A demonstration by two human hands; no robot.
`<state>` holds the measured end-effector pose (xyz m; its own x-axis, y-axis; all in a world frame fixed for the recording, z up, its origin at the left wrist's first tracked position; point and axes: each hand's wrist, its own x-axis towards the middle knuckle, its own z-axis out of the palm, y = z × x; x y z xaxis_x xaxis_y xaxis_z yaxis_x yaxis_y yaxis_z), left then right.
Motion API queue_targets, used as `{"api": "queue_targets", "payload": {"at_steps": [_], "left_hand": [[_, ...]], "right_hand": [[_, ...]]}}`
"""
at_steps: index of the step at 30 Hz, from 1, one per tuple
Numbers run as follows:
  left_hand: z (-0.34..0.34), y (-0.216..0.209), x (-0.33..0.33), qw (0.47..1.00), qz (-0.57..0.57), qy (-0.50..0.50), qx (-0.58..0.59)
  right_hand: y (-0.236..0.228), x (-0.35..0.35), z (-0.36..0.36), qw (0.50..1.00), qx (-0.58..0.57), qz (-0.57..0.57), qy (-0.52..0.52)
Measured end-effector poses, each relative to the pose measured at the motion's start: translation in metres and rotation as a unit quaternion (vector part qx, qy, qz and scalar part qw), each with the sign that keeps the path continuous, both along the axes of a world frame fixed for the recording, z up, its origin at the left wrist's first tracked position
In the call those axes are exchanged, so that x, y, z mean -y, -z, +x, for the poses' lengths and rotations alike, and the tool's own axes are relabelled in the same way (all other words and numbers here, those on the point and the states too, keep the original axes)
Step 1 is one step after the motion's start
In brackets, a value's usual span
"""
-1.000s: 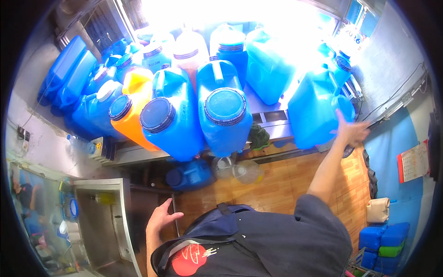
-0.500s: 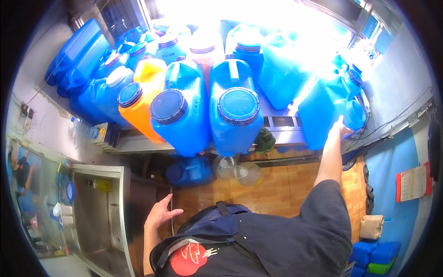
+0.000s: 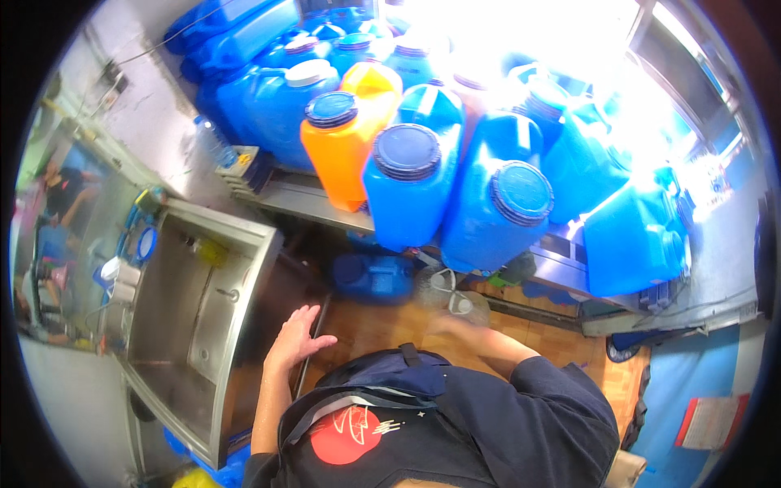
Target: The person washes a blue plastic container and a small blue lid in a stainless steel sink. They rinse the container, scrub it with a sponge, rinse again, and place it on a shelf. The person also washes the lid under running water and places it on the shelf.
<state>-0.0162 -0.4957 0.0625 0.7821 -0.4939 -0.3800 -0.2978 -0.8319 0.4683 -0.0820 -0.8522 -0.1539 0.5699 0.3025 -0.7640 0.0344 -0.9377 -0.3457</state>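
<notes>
My left hand (image 3: 298, 335) is open with fingers spread, hovering by the right edge of a stainless steel sink (image 3: 207, 301). My right hand (image 3: 443, 323) reaches down and forward to a clear plastic jug (image 3: 455, 294) standing on the wooden floor under a steel shelf (image 3: 313, 205). Its fingers are blurred, so I cannot tell whether they grip the jug. Above, several big blue jerrycans (image 3: 496, 215) with round lids lie stacked on the shelf, along with one orange jerrycan (image 3: 346, 146).
A small blue container (image 3: 370, 276) sits under the shelf beside the clear jug. Another blue jerrycan (image 3: 634, 240) rests at the right. A person (image 3: 61, 191) stands far left beyond the sink. A red sheet (image 3: 712, 421) lies on the blue floor at lower right.
My right hand came off the blue jerrycan at the right and dropped to the clear jug under the shelf. The view swung left, bringing the sink in. My left hand stayed open.
</notes>
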Motion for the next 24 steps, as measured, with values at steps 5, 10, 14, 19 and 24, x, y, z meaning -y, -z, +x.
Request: {"api": "queue_targets", "payload": {"at_steps": [5, 10, 14, 19, 24], "left_hand": [[0.014, -0.012, -0.06, 0.99, -0.07, -0.068, 0.104], [0.026, -0.016, -0.16, 0.967, -0.023, -0.179, 0.18], [0.022, -0.017, -0.234, 0.969, 0.043, -0.215, 0.11], [0.023, -0.021, -0.305, 0.958, 0.058, -0.279, 0.027], [0.033, -0.016, -0.362, 0.95, 0.071, -0.303, 0.028]], "right_hand": [[-0.125, -0.183, 0.072, 0.856, 0.28, 0.411, -0.142], [-0.198, -0.306, 0.127, 0.738, 0.379, 0.54, -0.142], [-0.191, -0.374, 0.163, 0.757, 0.451, 0.458, -0.116], [-0.168, -0.42, 0.186, 0.808, 0.474, 0.338, -0.092], [-0.166, -0.431, 0.185, 0.807, 0.493, 0.325, -0.024]]}}
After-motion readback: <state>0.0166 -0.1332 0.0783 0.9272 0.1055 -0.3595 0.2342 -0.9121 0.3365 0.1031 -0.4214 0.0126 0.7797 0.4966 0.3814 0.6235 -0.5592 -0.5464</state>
